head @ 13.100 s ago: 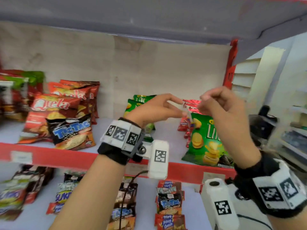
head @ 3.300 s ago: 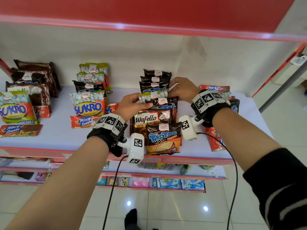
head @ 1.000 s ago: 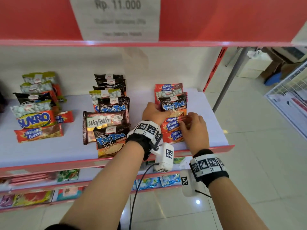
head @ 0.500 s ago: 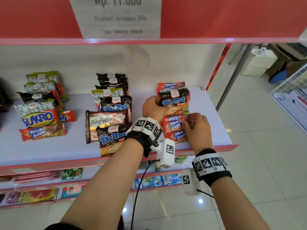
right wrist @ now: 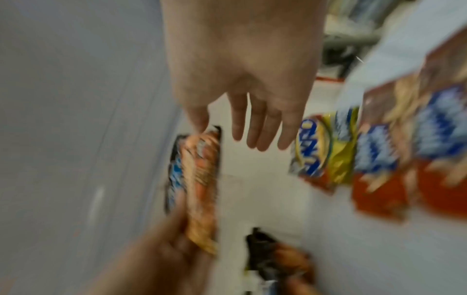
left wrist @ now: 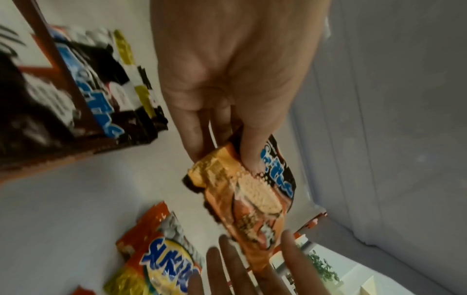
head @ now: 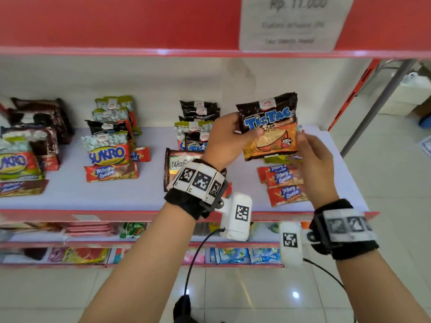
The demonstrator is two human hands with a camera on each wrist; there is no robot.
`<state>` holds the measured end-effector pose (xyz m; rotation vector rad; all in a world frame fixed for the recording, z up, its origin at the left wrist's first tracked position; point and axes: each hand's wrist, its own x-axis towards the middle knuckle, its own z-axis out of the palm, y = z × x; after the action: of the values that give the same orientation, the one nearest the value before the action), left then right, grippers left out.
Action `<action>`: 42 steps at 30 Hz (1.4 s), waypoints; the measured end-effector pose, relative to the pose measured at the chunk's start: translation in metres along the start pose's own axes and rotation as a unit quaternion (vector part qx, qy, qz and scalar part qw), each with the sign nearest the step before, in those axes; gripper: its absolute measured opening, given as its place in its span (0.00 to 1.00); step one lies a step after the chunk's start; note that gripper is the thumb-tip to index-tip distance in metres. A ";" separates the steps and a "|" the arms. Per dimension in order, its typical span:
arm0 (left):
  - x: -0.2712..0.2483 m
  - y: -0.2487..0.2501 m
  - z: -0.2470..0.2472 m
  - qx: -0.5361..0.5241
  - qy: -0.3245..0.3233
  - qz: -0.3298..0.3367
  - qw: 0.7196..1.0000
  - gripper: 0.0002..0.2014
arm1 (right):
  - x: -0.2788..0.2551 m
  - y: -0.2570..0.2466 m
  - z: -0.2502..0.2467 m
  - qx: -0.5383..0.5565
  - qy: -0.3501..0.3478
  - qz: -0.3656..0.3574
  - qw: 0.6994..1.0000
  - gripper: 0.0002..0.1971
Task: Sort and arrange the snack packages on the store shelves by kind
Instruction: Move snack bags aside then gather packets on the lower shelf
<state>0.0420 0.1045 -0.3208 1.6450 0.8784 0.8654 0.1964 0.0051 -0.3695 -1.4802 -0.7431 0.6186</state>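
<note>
Above the shelf point(head: 144, 197) in the head view, the left hand point(head: 225, 138) pinches a crinkly foil Tic Tac bag point(head: 270, 127) by its side; the right hand point(head: 314, 159) hovers loose-fingered at its other edge, gripping nothing. From the left wrist, thumb and fingers point(left wrist: 248, 143) dent the glossy pack. The right wrist view is blurred. Carrying it level to the 1 matching dark stack point(head: 198, 122) looks wise.

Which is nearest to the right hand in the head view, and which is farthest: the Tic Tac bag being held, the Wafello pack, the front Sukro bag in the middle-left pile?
1. Black-and-orange Tic Tac bag, beside the right hand.
2. Brown Wafello pack, left, behind the left wrist.
3. Red-and-green Sukro bag, far left.
</note>
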 end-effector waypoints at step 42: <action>0.020 -0.113 -0.101 0.013 0.100 -0.116 0.988 0.19 | 0.079 -0.010 0.112 0.017 -0.035 0.032 0.999 0.18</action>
<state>-0.0509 0.1891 -0.4078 1.4588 1.1987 0.8693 0.1611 0.1370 -0.3606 -1.4619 -0.7392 0.7312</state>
